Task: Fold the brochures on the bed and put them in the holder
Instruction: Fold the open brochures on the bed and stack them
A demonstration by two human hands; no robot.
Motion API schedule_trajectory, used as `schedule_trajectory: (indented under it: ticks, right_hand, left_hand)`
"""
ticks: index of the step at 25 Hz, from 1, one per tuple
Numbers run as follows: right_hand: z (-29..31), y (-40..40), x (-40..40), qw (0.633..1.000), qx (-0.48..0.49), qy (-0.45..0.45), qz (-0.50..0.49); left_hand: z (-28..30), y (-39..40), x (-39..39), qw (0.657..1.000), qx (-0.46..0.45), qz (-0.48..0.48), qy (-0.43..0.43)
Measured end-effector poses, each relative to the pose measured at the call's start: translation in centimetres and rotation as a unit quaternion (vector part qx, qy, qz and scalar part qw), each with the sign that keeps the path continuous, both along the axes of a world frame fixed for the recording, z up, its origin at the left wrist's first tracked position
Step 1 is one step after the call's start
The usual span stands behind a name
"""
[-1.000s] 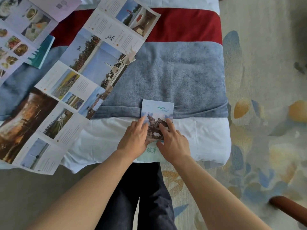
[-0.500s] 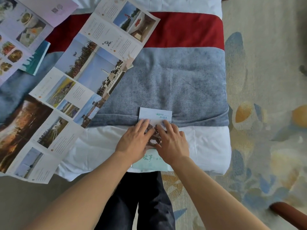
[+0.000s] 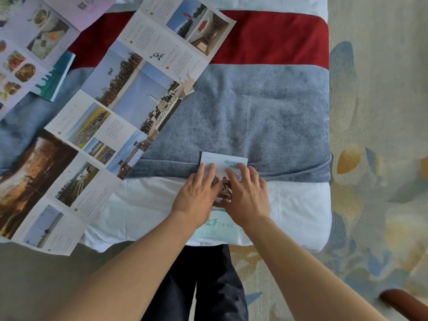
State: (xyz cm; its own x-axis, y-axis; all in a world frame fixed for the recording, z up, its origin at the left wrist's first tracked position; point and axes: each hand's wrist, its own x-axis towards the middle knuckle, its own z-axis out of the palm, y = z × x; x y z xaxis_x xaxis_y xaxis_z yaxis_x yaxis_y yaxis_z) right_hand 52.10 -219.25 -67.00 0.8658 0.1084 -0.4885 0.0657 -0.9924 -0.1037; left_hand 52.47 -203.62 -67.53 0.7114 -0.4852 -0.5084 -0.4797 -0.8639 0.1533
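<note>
Hands flat on small folded pale-blue paper brochure [image 3: 223, 159], at near edge of bed [image 3: 289, 205], across grey-blue blanket [image 3: 254, 117] and white sheet. Left hand [image 3: 196, 193] and right hand [image 3: 247, 195] side by side, fingers straight, pressing down. Long unfolded photo brochure [image 3: 129, 93] lying diagonally, left.

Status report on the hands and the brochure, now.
Left hand and right hand flat, fingers straight, pressing the folded brochure on the bed. Unfolded brochure lies left. Holder not in view.
</note>
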Motion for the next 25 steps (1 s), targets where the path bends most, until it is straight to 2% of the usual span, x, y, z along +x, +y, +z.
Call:
schedule_trajectory:
  ticks: [4,8,17,25]
  right_hand:
    - [-0.4,0.7,-0.1,1.0,-0.011,0.008,-0.003]
    - [0.9,0.7,1.3,1.0,-0.017,0.025,0.003]
    - [7.6,3.2,10.8,0.999,0.032,0.001,0.041]
    - [6.5,11.9,13.2,0.987,0.049,0.029,0.15]
  left_hand:
    - [-0.6,-0.3,0.0,1.0,0.022,0.006,0.006]
    - [1.1,-0.8,1.6,1.0,0.009,0.018,0.023]
    - [7.1,3.3,8.8,0.983,-0.016,0.18,0.01]
    - [5.6,12.7,8.3,0.934,-0.032,0.357,0.008]
